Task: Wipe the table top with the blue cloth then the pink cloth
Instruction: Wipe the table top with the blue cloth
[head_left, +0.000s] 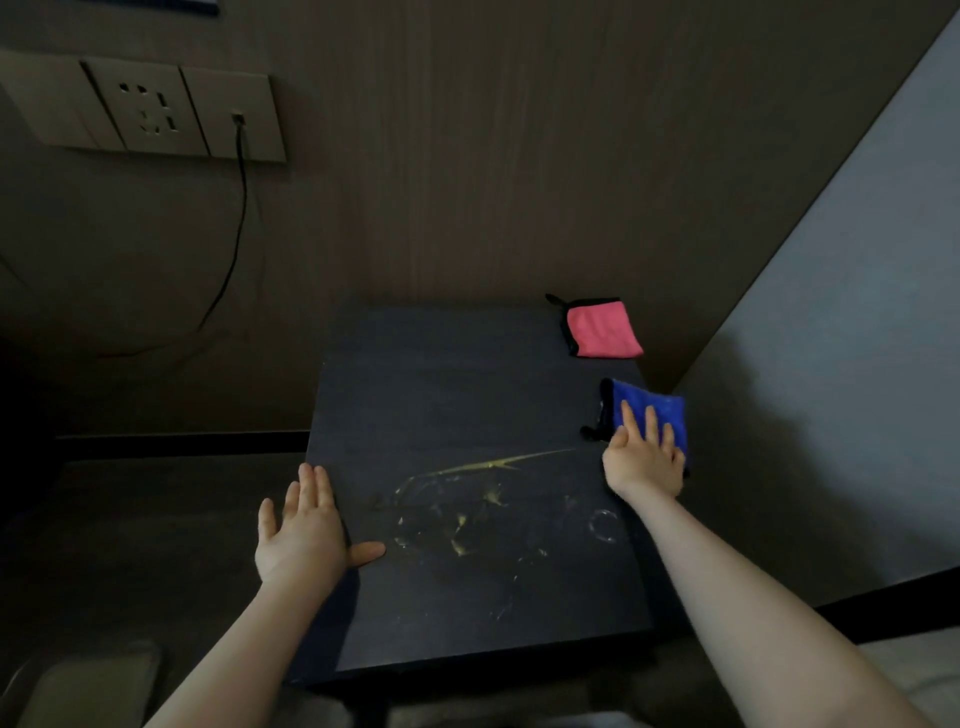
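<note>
A small black table top (447, 384) carries yellowish smears and ring marks (483, 519) across its near half. At the table's right edge lies a folded blue cloth (655, 410) with black trim, and my right hand (644, 457) rests flat on it with fingers spread. A folded pink cloth (602, 330) with black trim sits untouched at the far right corner. Flat on the table's left edge is my left hand (306, 535), fingers apart, thumb on the top, holding nothing.
A dark wood-panelled wall (467, 156) stands right behind the table. A socket plate (150, 109) with a black cable (234, 249) hangs at the upper left. A pale wall (857, 312) closes the right side. The floor to the left is dark.
</note>
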